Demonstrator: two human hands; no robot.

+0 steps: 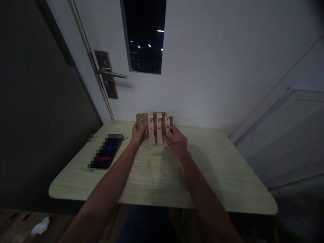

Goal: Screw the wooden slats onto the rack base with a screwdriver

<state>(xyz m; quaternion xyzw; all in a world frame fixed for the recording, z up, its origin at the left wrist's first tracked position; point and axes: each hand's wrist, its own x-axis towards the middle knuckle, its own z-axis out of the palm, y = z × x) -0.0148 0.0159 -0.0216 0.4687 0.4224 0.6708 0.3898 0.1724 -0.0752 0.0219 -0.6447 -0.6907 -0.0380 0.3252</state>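
Observation:
Near the back edge of the table, a brown cardboard-like panel (145, 118) is held up, tilted toward me. Three pale strips with dark round studs or holes run down its front; the left strip (151, 133) and middle strip (159, 131) hang past its lower edge. My left hand (138, 133) grips the panel's left side, thumb on the front. At the right, my right hand (177, 139) pinches the lower part of the right strip (167, 121). Its fingers partly hide that strip's end.
A smartphone (107, 152), partly pixelated, lies on the left of the wood-patterned table (157, 182). Behind stands a white door (202, 67) with a metal handle (112, 73) and a dark window. A crumpled white scrap (40, 226) is on the floor, lower left.

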